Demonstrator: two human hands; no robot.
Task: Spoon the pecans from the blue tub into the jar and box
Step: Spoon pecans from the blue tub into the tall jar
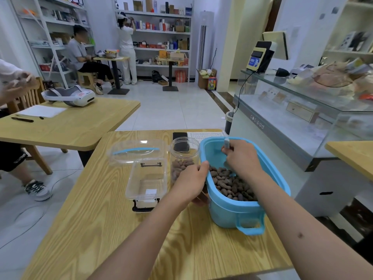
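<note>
A wood-grain table (113, 229) carries everything, in a shop-like room with a pale tiled floor (167, 110), stocked shelves (161, 33) at the back and a glass counter (302, 110) off past the right fingers. A second table (76, 126) stands out beyond the left fingers.

The left hand (190, 181) grips the near-left rim of the tub (238, 213), thumb hooked over the edge and the other fingers curled down its outer wall. The right hand (242, 158) is inside the tub, fingers closed round the spoon (227, 143) (only the grey handle tip shows above the knuckles). Pecans (232, 184) fill the tub floor just below and nearer than those fingers.

The jar (184, 156), lidless and partly filled with pecans, stands just beyond the left fingertips, touching the tub or nearly so. The clear box (147, 178), its lid swung open, sits beside the jar, farther left of the fingers; no nuts show in it. A phone (180, 138) lies behind the jar.
</note>
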